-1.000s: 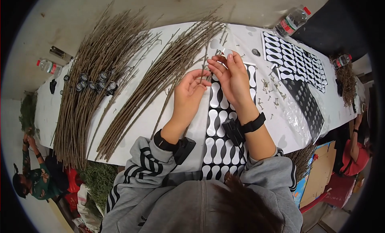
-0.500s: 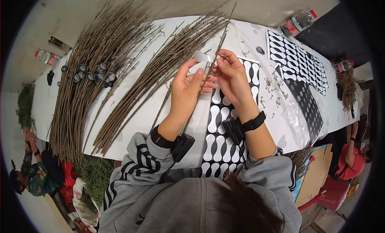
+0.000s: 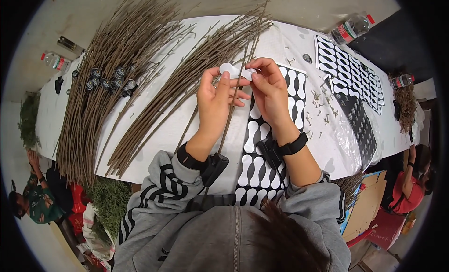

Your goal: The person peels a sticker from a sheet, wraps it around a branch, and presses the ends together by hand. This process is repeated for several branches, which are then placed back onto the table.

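Between my hands is a white dumbbell-shaped sticker (image 3: 227,68), its narrow middle against a thin brown twig (image 3: 229,117). My left hand (image 3: 213,101) pinches the sticker's left side with thumb and forefinger, the other fingers curving behind the twig. On the other side, my right hand (image 3: 271,91) grips the sticker's right lobe between thumb and forefinger. The twig slants up from near my left wrist past both hands. Below my right forearm lies a black sheet (image 3: 261,131) with rows of the same white stickers.
Loose twigs (image 3: 163,108) lie left of my hands, beside a big twig bundle (image 3: 77,127) with dark round labels. Right are small scattered sprigs (image 3: 315,101), clear plastic, more sticker sheets (image 3: 346,66) and a bottle (image 3: 351,28). Two people (image 3: 39,202) (image 3: 407,187) sit at the sides.
The sticker has turned from a curled, raised position to lie flatter across the twig. My right fingers have moved onto its right lobe, and both hands have shifted slightly.
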`<move>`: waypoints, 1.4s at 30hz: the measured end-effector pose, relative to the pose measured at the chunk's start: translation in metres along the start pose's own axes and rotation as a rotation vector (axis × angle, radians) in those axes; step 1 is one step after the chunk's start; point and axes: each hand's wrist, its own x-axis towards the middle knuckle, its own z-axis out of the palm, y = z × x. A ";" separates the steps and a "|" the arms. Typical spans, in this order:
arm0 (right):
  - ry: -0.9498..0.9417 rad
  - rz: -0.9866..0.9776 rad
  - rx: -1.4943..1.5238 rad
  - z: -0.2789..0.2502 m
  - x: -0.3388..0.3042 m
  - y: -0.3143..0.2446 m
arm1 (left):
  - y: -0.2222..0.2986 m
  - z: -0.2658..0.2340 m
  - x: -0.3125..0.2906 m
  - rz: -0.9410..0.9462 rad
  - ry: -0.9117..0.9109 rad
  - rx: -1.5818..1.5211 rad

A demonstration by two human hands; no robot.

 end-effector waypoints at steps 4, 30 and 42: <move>-0.025 -0.026 -0.046 0.000 0.000 -0.001 | -0.001 0.000 0.000 -0.017 0.033 -0.016; -0.383 -0.601 -1.155 -0.004 0.006 -0.059 | -0.003 0.013 -0.013 -0.209 -0.011 -0.124; -0.319 -0.363 -1.020 -0.003 0.006 -0.056 | -0.007 0.018 -0.017 -0.219 0.079 -0.204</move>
